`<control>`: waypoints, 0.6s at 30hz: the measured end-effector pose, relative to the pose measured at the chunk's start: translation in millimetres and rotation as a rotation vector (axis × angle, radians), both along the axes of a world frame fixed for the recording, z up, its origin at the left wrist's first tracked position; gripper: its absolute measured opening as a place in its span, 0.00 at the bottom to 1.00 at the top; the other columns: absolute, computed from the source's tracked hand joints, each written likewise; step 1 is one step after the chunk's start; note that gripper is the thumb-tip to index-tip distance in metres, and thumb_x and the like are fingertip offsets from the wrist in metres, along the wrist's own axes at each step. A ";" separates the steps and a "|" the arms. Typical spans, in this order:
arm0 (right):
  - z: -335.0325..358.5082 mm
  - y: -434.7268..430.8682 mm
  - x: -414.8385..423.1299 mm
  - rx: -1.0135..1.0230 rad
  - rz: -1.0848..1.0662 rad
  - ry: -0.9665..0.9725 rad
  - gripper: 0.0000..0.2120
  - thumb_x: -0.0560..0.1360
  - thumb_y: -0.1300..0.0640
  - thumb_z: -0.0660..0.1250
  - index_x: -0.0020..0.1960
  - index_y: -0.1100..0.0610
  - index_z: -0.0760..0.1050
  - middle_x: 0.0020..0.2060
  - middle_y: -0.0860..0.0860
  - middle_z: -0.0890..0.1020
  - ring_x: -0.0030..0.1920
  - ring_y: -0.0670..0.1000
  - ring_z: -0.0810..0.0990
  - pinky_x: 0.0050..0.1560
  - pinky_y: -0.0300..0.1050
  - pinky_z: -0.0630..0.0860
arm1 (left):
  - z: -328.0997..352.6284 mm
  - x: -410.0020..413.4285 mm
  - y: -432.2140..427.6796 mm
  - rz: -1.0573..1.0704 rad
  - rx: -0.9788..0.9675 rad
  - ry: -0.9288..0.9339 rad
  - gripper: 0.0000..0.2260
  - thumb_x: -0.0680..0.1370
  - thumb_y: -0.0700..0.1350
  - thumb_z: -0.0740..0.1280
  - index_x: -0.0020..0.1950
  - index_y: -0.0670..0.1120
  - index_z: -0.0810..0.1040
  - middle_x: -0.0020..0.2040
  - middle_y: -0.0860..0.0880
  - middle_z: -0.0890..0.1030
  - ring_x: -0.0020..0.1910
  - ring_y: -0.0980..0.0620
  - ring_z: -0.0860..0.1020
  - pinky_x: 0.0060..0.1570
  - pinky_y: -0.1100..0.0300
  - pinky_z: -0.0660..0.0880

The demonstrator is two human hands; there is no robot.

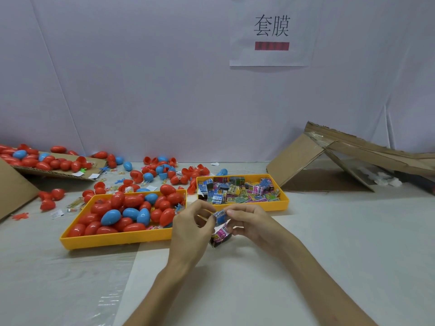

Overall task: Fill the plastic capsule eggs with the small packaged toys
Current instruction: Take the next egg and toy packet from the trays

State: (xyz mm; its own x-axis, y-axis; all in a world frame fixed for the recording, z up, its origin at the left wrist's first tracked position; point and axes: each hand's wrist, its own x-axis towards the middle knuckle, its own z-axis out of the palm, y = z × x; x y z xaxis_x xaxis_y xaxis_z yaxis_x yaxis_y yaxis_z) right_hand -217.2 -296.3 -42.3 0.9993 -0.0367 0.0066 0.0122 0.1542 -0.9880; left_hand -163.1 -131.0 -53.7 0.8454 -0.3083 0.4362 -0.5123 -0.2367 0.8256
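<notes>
Pinching small glossy blue and pink toy packets [220,218] between left hand [190,223] and right hand [250,222] fingertips | handling: likely light, crinkly, slippery | hold: flat faces, not loose edges

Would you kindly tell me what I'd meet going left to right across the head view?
From the left: cardboard sheet carrying eggs → yellow egg tray → yellow toy tray → collapsed cardboard box.

One wide-angle camera worn on the person's head looks forward and down over the tabletop [329,231], close above the left hand [190,228] and right hand [253,223] at lower centre, facing the white wall [141,78] behind.
</notes>
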 end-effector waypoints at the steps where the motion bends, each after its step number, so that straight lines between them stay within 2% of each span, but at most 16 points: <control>1: -0.4 -0.7 0.4 0.016 -0.009 -0.009 0.05 0.76 0.60 0.70 0.45 0.55 0.86 0.39 0.52 0.83 0.37 0.50 0.80 0.41 0.41 0.77 | 0.1 -0.4 -0.4 -0.010 0.005 -0.010 0.11 0.77 0.37 0.72 0.45 0.54 0.79 0.38 0.55 0.83 0.35 0.54 0.82 0.35 0.59 0.80; 6: -4.9 -2.0 3.6 0.070 -0.033 -0.023 0.08 0.75 0.60 0.72 0.52 0.55 0.86 0.45 0.55 0.84 0.34 0.51 0.79 0.39 0.42 0.77 | 3.2 4.2 0.2 -0.059 -0.077 0.076 0.09 0.77 0.35 0.70 0.49 0.49 0.81 0.40 0.52 0.84 0.35 0.52 0.83 0.34 0.56 0.81; 8: -4.9 -2.0 4.3 0.091 -0.042 -0.024 0.09 0.74 0.60 0.73 0.53 0.54 0.86 0.44 0.55 0.84 0.33 0.51 0.79 0.39 0.43 0.78 | 6.8 3.8 1.8 -0.050 -0.152 0.093 0.10 0.77 0.33 0.69 0.49 0.48 0.82 0.40 0.52 0.84 0.38 0.52 0.83 0.34 0.60 0.80; 9: -4.1 -2.2 4.3 0.094 -0.053 -0.021 0.09 0.73 0.59 0.73 0.53 0.53 0.86 0.43 0.54 0.84 0.33 0.51 0.79 0.39 0.43 0.78 | 7.7 3.9 3.8 0.008 -0.151 0.025 0.10 0.77 0.33 0.69 0.49 0.48 0.81 0.41 0.53 0.84 0.41 0.54 0.83 0.35 0.62 0.80; 11: -2.9 -3.6 4.5 0.093 -0.080 -0.012 0.13 0.71 0.57 0.73 0.54 0.53 0.85 0.40 0.51 0.84 0.33 0.50 0.79 0.39 0.42 0.77 | 7.5 6.3 9.4 0.241 -0.010 -0.238 0.10 0.75 0.34 0.72 0.50 0.48 0.81 0.45 0.53 0.83 0.45 0.55 0.80 0.41 0.60 0.79; 12: -2.6 -4.5 5.0 0.090 -0.090 -0.011 0.14 0.70 0.56 0.72 0.56 0.53 0.84 0.40 0.49 0.84 0.33 0.50 0.80 0.38 0.42 0.77 | 6.9 8.8 12.6 0.376 0.098 -0.342 0.11 0.74 0.35 0.74 0.51 0.48 0.82 0.47 0.51 0.83 0.48 0.52 0.78 0.43 0.57 0.78; 13: -2.5 -5.4 5.4 0.084 -0.100 -0.010 0.16 0.71 0.57 0.71 0.58 0.54 0.82 0.41 0.48 0.85 0.33 0.50 0.80 0.38 0.42 0.76 | 6.2 12.3 15.9 0.485 0.204 -0.365 0.12 0.73 0.37 0.74 0.53 0.49 0.82 0.50 0.50 0.82 0.50 0.49 0.77 0.45 0.54 0.76; 16: -2.8 -6.6 7.1 0.074 -0.128 -0.009 0.11 0.76 0.61 0.69 0.57 0.57 0.81 0.41 0.48 0.85 0.34 0.51 0.80 0.37 0.42 0.75 | 4.2 20.1 21.9 0.558 0.462 -0.193 0.13 0.75 0.44 0.72 0.59 0.52 0.80 0.57 0.50 0.81 0.56 0.47 0.74 0.52 0.50 0.74; 18: -2.8 -7.1 7.3 0.082 -0.145 -0.011 0.06 0.77 0.63 0.68 0.51 0.57 0.82 0.41 0.52 0.82 0.34 0.52 0.80 0.36 0.42 0.75 | 3.0 21.4 21.5 0.517 0.468 -0.134 0.12 0.77 0.43 0.71 0.59 0.53 0.81 0.57 0.51 0.82 0.56 0.49 0.73 0.50 0.53 0.76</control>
State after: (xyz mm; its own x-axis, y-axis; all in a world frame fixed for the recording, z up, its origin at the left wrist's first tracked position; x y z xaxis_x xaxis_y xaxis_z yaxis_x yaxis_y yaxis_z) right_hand -209.9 -303.4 -45.1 0.9833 -0.1817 0.0090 0.0514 0.2301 -0.9718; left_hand -141.7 -109.5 -50.8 0.8824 -0.0625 0.4664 -0.3285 -0.7915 0.5154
